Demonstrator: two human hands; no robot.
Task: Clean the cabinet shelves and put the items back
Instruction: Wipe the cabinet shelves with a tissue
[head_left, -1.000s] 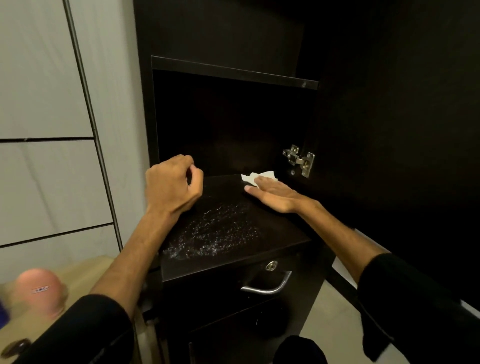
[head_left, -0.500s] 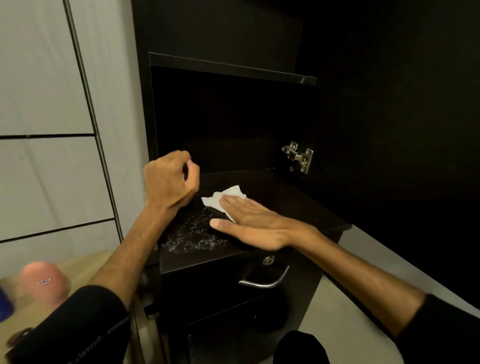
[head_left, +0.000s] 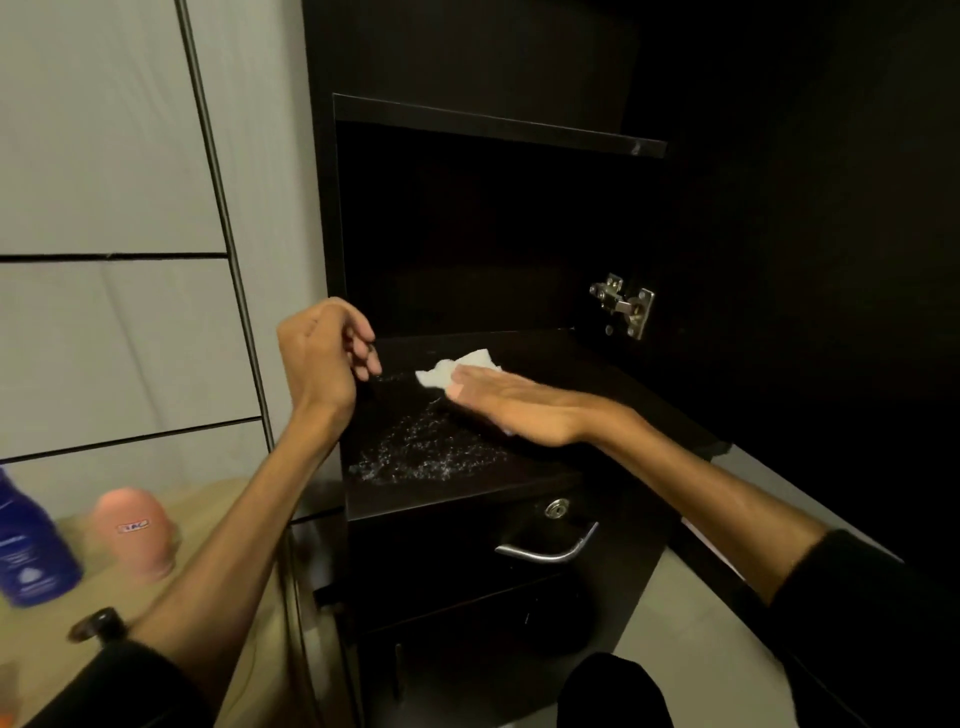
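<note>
At frame centre, the right hand (head_left: 511, 408) presses flat, fingers straight, on a white tissue (head_left: 457, 370) on the wet cabinet shelf (head_left: 597, 374). The left hand (head_left: 322, 358) hovers with loosely curled fingers, holding nothing. Lower left, a blue bottle (head_left: 28, 545) and a pink container (head_left: 136, 530) stand on a tan surface (head_left: 218, 649).

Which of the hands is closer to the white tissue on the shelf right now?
Right. The right hand lies flat on the white tissue, pressing it to the shelf. The left hand hovers apart from it, off to its left, fingers loosely curled.

Right hand (head_left: 511, 402) covered most of the white tissue (head_left: 453, 370), blue bottle (head_left: 26, 551) was cut by the left edge and blurred, pink container (head_left: 135, 532) label was unreadable, cabinet's far interior was lost in dark.
</note>
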